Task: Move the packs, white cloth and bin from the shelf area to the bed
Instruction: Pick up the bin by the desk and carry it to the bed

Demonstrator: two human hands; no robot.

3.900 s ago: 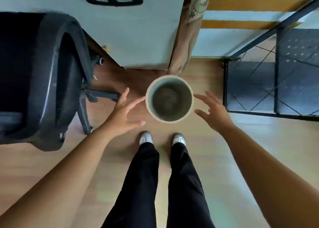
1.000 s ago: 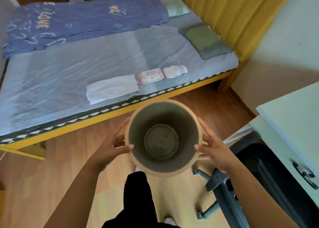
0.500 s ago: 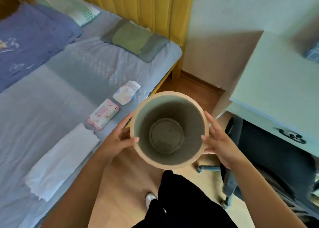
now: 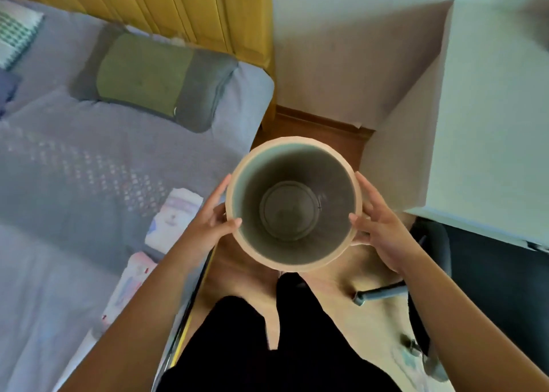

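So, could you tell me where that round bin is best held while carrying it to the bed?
Hold the bin just under its rim, from opposite sides, as the left hand and right hand do. It is upright, round, wide and handleless, so one hand probably couldn't span it.

bin [image 4: 294, 207] upright, clasped by left hand [image 4: 208, 228] and right hand [image 4: 383, 237] | over floor beside bed [image 4: 89, 160]

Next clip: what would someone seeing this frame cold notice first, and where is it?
An empty round bin fills the centre, seen straight down its mouth, gripped by the left hand and right hand on opposite sides above the wooden floor. To the left lies the bed, with two packs near its edge and a green-and-grey pillow farther back.
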